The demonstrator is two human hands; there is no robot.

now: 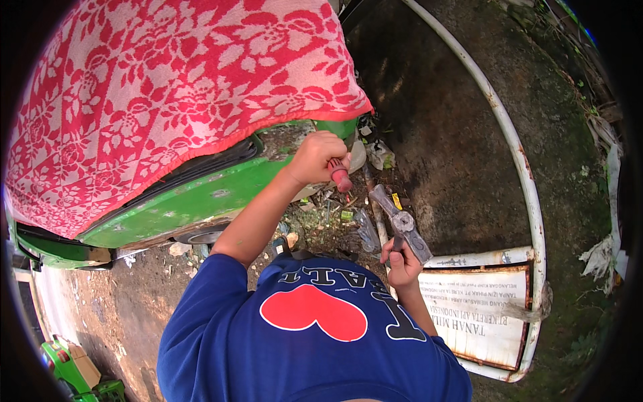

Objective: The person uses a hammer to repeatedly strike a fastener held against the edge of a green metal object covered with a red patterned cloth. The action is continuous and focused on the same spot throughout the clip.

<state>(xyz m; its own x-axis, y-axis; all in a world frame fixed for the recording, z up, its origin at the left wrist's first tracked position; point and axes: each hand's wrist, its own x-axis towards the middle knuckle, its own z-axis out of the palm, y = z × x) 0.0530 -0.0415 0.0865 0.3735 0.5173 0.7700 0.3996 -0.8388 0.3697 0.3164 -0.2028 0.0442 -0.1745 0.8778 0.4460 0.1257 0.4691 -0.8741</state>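
Note:
My left hand (317,159) is closed around a screwdriver with a ridged red handle (341,177). Its butt end points toward me, while its shaft is hidden behind the fist and the green car body (181,199). That fist is at the corner of the car, just below the hem of a red-and-pink floral blanket (174,87). In my right hand (404,268) is a hammer (403,222), gripped close below its worn metal head. The hammer head is apart from the screwdriver, to its lower right.
A rusty white metal frame (519,154) curves along the right, with a white sign panel (469,321) at its near end. Litter and rubble (321,218) lie on the ground between car and frame. A green object (74,365) stands at lower left.

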